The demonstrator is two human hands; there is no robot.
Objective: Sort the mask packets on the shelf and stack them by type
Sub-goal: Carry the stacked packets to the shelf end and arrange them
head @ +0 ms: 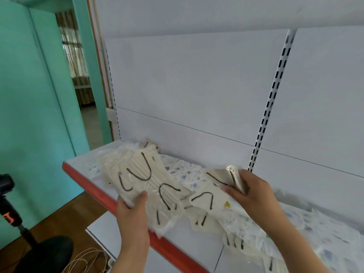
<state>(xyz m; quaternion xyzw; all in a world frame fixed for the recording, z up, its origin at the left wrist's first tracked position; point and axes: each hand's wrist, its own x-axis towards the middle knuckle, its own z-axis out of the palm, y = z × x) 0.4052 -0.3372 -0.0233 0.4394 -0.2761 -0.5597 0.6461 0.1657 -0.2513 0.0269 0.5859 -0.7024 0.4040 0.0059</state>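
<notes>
Here we stand before one white shelf (82, 160) with a red front edge (94, 192), and we place everything against that edge. Both of our hands are up. Our left hand (132, 211) reaches over the red edge and grips a stack of cream mask packets (137, 174), thumb on top and fingers curled beneath its near corner; how many packets the stack holds we cannot count, since the clear wrappers overlap, though we make out about four black ear loops on it. Our right hand (250, 192), farther along the shelf and behind the red edge, pinches one more cream packet (224, 176), lifted and bent upward, with the thumb pressed on its face. Between our two hands, just behind the edge, another cream packet (206, 200) lies flat, with a small yellow mark beside it. More cream packets (234, 241) lie below our right forearm, near the edge; their number is unclear. Behind all these, toward the white back panel (197, 95), spreads a loose layer of white packets with blue print (183, 170), running on past our right arm; they overlap too much to count. In front of the red edge, down on the wooden floor, we see one black tripod (11, 209) and one coil of pale cord (88, 259).
</notes>
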